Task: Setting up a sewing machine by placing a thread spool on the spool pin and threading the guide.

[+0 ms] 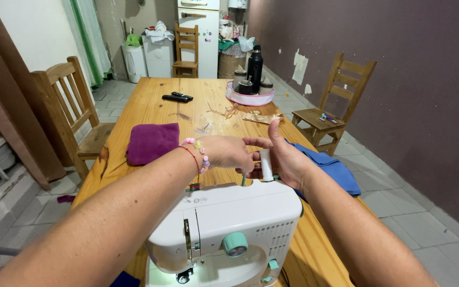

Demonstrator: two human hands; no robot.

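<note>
Closest to me, the white sewing machine is sitting at the near end of the wooden table, its top filling most of the width between my forearms. Just behind its top edge, both my hands are meeting around an upright white thread spool. My right hand is wrapping the spool from the right, fingers clamped on it with the thumb standing straight up. My left hand is reaching in from the left, fingers pinched together at the spool's upper part, touching it.

Blue cloth is lying under and beside my right hand, running to the table's right edge. A folded purple cloth is lying to the left, near my left wrist but apart from it. Between them, the middle of the table is staying mostly open up to some scraps and two black remotes. Farther back, a pink-rimmed tray is holding a black flask.

One wooden chair is standing tight against the table's left edge; another is standing well apart on the right, by the wall.
</note>
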